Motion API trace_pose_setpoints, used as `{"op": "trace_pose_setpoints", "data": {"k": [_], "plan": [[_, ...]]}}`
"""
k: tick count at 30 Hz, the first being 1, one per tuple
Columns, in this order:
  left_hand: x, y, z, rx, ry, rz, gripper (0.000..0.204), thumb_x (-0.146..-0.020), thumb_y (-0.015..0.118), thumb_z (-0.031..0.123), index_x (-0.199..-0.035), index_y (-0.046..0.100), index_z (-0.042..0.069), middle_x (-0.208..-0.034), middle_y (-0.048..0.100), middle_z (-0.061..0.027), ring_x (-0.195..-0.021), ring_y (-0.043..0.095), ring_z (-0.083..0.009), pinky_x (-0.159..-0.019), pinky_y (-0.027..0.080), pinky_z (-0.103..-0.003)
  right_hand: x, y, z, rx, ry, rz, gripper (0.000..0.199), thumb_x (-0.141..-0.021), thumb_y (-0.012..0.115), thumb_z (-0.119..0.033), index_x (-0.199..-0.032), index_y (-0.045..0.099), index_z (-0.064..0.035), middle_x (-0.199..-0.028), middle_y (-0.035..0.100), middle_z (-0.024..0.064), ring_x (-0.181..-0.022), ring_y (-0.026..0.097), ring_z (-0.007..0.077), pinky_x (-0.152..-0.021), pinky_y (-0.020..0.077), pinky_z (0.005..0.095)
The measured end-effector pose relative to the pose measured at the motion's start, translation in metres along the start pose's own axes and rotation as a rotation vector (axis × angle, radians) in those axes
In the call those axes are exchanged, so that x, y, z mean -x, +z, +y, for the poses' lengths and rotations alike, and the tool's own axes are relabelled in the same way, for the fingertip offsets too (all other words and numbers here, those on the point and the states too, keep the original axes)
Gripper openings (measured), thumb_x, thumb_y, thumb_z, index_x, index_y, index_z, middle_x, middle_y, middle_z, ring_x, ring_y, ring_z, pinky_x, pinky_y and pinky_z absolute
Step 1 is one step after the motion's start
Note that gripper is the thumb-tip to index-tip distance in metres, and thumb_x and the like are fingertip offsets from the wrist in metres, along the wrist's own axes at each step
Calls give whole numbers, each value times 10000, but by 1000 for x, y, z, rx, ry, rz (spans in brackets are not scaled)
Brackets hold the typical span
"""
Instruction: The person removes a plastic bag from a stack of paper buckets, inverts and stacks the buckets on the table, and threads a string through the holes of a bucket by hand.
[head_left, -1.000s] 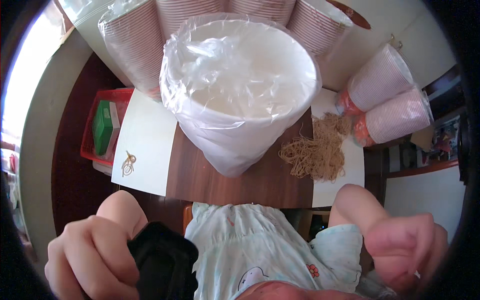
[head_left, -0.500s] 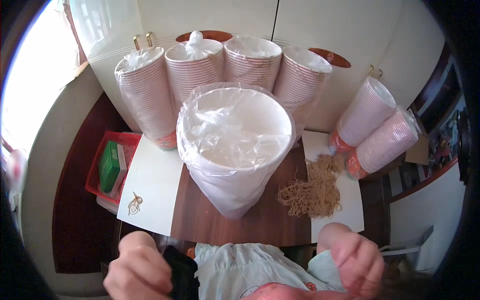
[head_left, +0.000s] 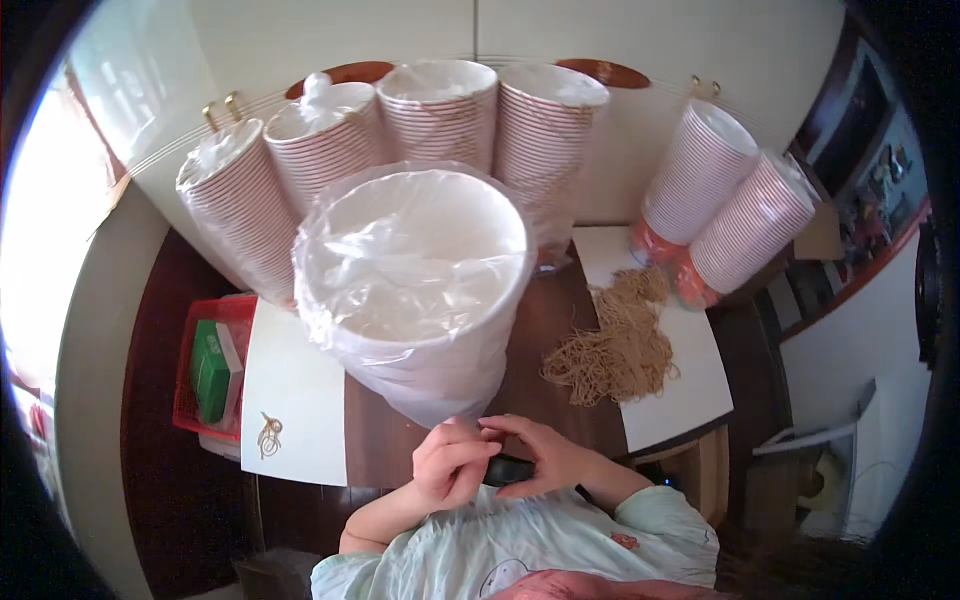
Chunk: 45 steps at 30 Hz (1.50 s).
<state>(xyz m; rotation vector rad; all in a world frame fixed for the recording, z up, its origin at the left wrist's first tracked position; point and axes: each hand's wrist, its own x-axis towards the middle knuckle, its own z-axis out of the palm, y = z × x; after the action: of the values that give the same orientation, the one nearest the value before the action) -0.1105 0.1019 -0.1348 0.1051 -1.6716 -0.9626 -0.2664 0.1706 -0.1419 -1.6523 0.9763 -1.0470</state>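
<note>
My left hand (head_left: 448, 464) and my right hand (head_left: 545, 455) meet at the table's near edge. Between them is a small, dark, rounded black object (head_left: 508, 470); its kind is not clear. The right hand curves round it, thumb below and fingers above. The left hand's fingers are curled in against it, and whether they pinch anything is hidden. Just beyond the hands stands a large stack of white paper tubs (head_left: 440, 370) in a clear plastic bag, its mouth facing up, loose film lying inside. A heap of tan rubber bands (head_left: 620, 345) lies to its right.
Bagged stacks of tubs (head_left: 437, 110) line the back, and two more lean at the far right, one of them a tilted stack (head_left: 755, 235). Left, a few loose rubber bands (head_left: 269, 436) lie on the white board (head_left: 295, 390). A red basket (head_left: 185, 385) holds a green box (head_left: 212, 370).
My hands, wide apart as fists at either side, have come together in front of me, with the black object between them. The view has shifted, moving the tub stacks leftward.
</note>
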Motion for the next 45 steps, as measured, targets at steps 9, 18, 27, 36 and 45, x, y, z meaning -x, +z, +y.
{"op": "trace_pose_setpoints", "data": {"k": [9, 18, 27, 36, 45], "plan": [[2, -6, -6, -654, 304, 190, 264, -668, 625, 180, -896, 541, 80, -901, 487, -100, -816, 482, -297, -709, 427, -389, 76, -159, 59, 380, 362, 1234, 603, -710, 682, -122, -1242, 411, -40, -1190, 482, 152, -1103, 465, 250, -926, 367, 344], [-25, -84, 16, -881, 214, 380, 225, -791, 577, 182, -939, 532, 18, -1039, 470, -145, -993, 440, -308, -857, 351, -438, 238, -255, 220, 1145, 1405, 1071, 641, -686, 672, -415, -1154, 466, -27, -1034, 514, 191, -984, 501, 369, -841, 422, 458], [-147, -131, 47, -965, 3, -8, 238, -651, 625, 32, -888, 602, 11, -921, 560, -117, -851, 542, -263, -752, 431, -323, 71, -257, 82, 1042, 325, 1113, 385, -817, 593, -214, -1145, 505, -33, -1061, 509, 141, -1004, 476, 305, -853, 383, 373], [-198, -116, 42, -1057, -70, -407, 307, -701, 570, 96, -995, 598, 11, -998, 575, -120, -946, 510, -277, -868, 405, -374, -173, -96, -143, 1003, -455, 217, 422, -770, 613, -279, -1098, 529, -27, -996, 598, 138, -897, 576, 241, -792, 458, 328], [-195, -106, 39, -840, -248, -312, 598, -714, 679, 256, -1212, 422, 47, -991, 566, -164, -896, 556, -300, -775, 447, -368, -202, -107, -179, 784, -370, 186, 122, -861, 526, -144, -851, 561, -28, -649, 552, 37, -563, 501, 113, -541, 409, 268]]}}
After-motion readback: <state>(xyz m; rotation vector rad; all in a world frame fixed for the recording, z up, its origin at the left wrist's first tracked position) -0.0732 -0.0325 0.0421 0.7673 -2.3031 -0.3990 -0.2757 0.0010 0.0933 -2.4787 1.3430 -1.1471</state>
